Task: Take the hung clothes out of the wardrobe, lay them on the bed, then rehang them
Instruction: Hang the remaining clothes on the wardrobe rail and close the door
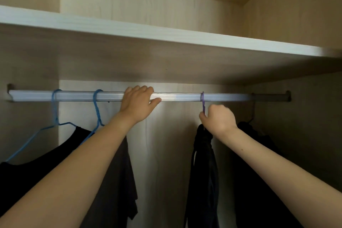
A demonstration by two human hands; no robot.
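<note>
Looking up at the wardrobe rail (175, 96), the head view shows the left hand (137, 102) curled over it, thumb beneath, and the right hand (217, 118) pinching the neck of the purple hanger (203, 98), which hooks on the rail with a dark garment (203, 163) bunched below. Tilting the hook while lifting could, I judge, let that garment slide off or snag the dark clothes (259, 153) just beside it.

Setting: a home, and you face the inside of a wardrobe (166, 144). The back and side panels are pale wood-grain laminate. A white-edged shelf (166, 35) crosses above a ribbed metal rail (231, 96) seated in end brackets. On the rail hang two blue wire hangers (55, 109) and a purple hanger (203, 98), with dark clothes (120, 172) hanging below them. This reads as domestic clothes storage.
</note>
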